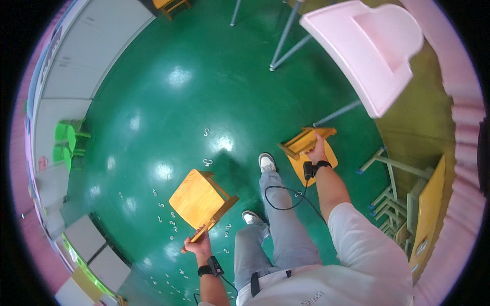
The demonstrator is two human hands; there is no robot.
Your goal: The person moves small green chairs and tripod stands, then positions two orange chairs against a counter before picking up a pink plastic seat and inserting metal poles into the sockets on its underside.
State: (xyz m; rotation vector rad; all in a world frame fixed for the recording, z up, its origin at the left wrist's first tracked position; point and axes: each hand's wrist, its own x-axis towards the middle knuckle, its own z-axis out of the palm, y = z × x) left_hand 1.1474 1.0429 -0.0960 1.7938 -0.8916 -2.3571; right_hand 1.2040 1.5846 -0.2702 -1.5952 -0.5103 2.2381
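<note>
My left hand [199, 245] is closed around the backrest of a small wooden chair [196, 200], which hangs tilted with its seat facing up, left of my legs. My right hand [318, 150] grips the top part of a second small wooden chair [301, 168], in front of me to the right. Part of this chair is covered by the hand and forearm. Both wrists carry a black strap with a small device, and a black cable [275, 208] loops from the right one.
A pink-topped table [342, 38] with grey legs stands far right, close to the right chair. Tables with yellowish tops and metal legs [426, 219] lean at the right. Green chairs [65, 140] and white cabinets [97, 46] line the left. Another wooden chair [171, 6] is at the far edge.
</note>
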